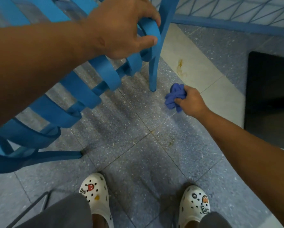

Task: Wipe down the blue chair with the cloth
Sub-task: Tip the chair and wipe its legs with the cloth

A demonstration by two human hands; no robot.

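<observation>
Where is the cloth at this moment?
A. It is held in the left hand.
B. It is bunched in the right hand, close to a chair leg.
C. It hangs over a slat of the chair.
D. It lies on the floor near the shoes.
B: the cloth is crumpled in the right hand, beside a leg of the blue chair, not touching it.

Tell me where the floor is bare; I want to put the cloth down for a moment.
Bare tile lies between the chair leg and the two white clogs. The pale strip beside the right hand is open but stained. It is crowded at left, under the blue chair slats that the left hand grips.
</observation>
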